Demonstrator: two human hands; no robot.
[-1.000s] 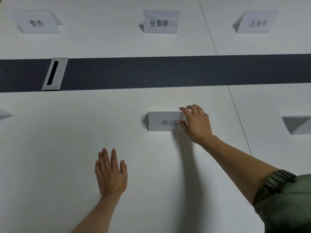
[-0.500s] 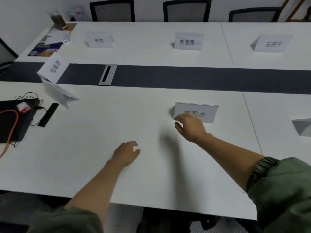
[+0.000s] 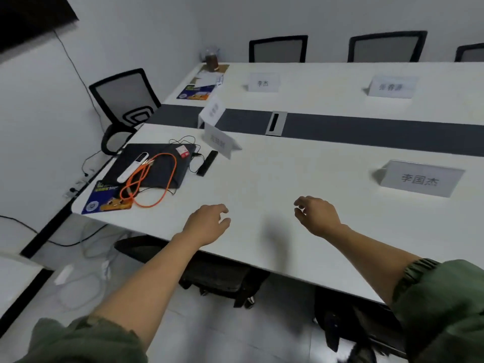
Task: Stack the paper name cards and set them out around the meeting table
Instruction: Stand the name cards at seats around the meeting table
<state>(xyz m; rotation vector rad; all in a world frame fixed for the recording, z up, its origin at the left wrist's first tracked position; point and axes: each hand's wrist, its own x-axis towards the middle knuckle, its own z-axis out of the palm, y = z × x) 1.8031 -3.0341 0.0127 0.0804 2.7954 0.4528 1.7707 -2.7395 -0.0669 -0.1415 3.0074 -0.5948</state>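
Observation:
Folded white paper name cards stand on the white meeting table (image 3: 262, 195). The nearest name card (image 3: 420, 178) stands upright at the right, above my right hand. Two more cards (image 3: 263, 82) (image 3: 391, 87) stand on the far side. Another card (image 3: 219, 141) stands near the left end, with a further card (image 3: 213, 112) on the dark middle strip behind it. My left hand (image 3: 207, 223) and my right hand (image 3: 315, 214) hover over the near table edge, fingers loosely curled, holding nothing.
A dark laptop sleeve (image 3: 154, 165) with an orange cable (image 3: 146, 184), a white remote and black wires lies at the table's left end, a booklet (image 3: 104, 199) at the corner. A cable port (image 3: 275, 123) sits in the dark strip. Chairs (image 3: 125, 98) ring the table.
My right hand let go of the nearest name card and drew back towards the table edge. My left hand lifted off the table. The view swung left, showing the table's left end.

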